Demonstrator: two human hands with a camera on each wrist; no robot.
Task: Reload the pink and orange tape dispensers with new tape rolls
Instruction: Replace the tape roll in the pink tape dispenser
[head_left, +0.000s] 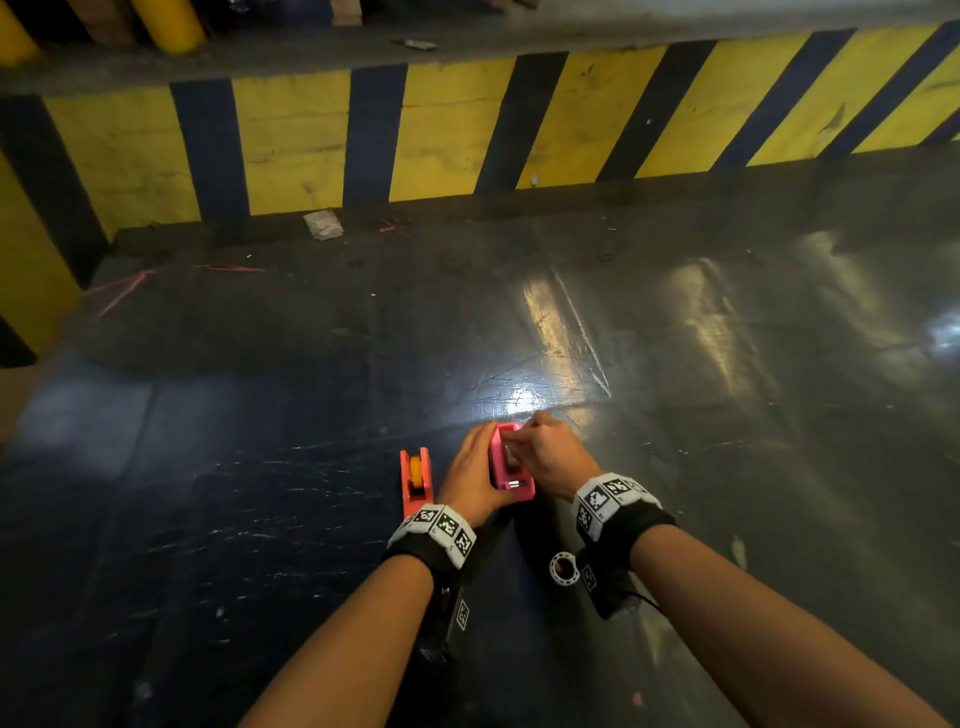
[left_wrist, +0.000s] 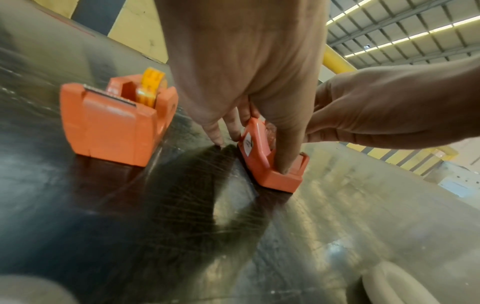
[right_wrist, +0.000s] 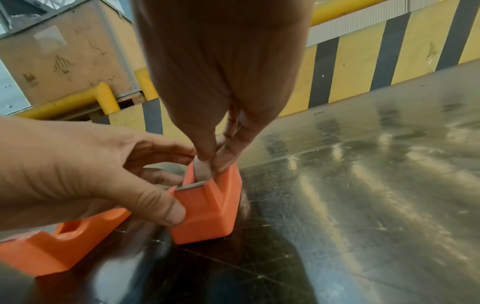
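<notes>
The pink dispenser (head_left: 511, 465) stands on the dark table in front of me. My left hand (head_left: 475, 470) grips it from the left, with the thumb (right_wrist: 166, 209) on its near cutter end and the fingers behind its far side. My right hand (head_left: 522, 441) reaches in from above and pinches a pale tape roll (right_wrist: 203, 170) sitting in the dispenser's slot. The orange dispenser (head_left: 415, 480) stands just left of my left hand, apart from it, with a yellow roll (left_wrist: 152, 86) in it.
A white empty tape core (head_left: 563, 568) lies on the table under my right wrist. A yellow-and-black striped barrier (head_left: 447, 130) runs along the far edge, with a scrap of paper (head_left: 323, 224) at its foot.
</notes>
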